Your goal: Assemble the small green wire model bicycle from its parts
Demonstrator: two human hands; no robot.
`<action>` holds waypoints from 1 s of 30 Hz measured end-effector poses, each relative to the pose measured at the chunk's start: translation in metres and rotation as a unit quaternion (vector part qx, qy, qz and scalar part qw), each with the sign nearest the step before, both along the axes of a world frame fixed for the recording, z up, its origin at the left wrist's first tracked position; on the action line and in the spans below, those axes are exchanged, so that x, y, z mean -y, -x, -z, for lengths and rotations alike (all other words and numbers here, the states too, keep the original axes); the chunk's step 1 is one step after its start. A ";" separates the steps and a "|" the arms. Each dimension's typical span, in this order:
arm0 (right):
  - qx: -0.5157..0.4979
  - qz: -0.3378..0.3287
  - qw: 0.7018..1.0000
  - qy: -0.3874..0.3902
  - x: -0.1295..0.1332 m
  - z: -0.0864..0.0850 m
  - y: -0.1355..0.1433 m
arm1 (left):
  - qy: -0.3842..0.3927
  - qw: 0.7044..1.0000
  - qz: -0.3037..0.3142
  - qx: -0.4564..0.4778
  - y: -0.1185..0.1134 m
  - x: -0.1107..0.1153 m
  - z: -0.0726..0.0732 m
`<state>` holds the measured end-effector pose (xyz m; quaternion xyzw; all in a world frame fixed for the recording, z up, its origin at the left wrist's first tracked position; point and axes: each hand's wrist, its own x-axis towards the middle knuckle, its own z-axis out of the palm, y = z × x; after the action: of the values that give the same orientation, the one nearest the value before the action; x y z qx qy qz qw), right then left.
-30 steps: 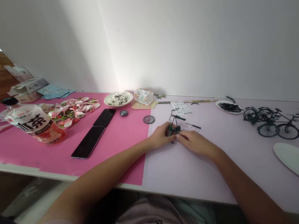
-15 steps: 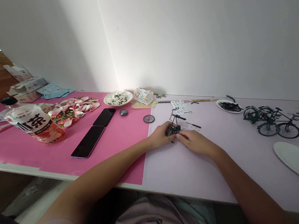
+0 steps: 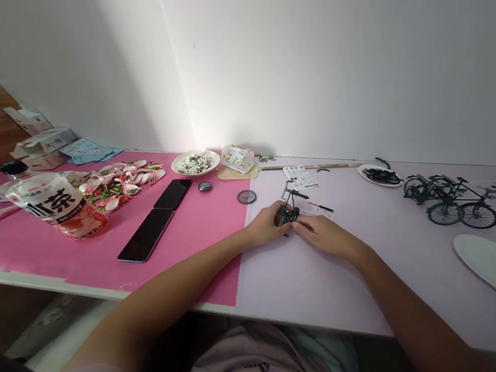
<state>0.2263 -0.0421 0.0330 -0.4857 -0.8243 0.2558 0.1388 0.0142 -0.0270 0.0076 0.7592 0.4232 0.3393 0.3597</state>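
Between my hands stands a partly built dark-green model bicycle (image 3: 291, 199), its thin frame sticking up above my fingers. My left hand (image 3: 267, 224) is closed around its left side. The fingertips of my right hand (image 3: 319, 230) pinch at its lower right part; whatever small piece they may hold is hidden. Just beyond my right hand lies a small screwdriver (image 3: 322, 207) with a dark handle, with tiny parts near it. A loose spoked wheel (image 3: 247, 197) rests flat to the left of my left hand.
Assembled model bicycles (image 3: 464, 207) stand at the right, near a plate of black parts (image 3: 381, 176) and a white oval plate (image 3: 490, 266). A printed sheet (image 3: 301, 177) lies at the back. Leftward are two phones (image 3: 146, 234), a plate of small pieces (image 3: 195, 164) and a drink bottle (image 3: 58, 205).
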 end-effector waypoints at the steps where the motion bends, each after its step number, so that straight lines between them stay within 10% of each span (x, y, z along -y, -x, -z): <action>1: -0.001 0.000 1.000 -0.001 0.000 0.000 0.000 | -0.002 1.000 0.000 0.000 0.000 0.000 0.000; 30: 0.006 -0.005 1.000 -0.008 0.001 0.000 0.000 | -0.019 1.000 0.012 -0.015 0.000 -0.001 0.001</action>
<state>0.2262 -0.0432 0.0334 -0.4822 -0.8292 0.2473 0.1368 0.0140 -0.0264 0.0066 0.7760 0.4130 0.3317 0.3424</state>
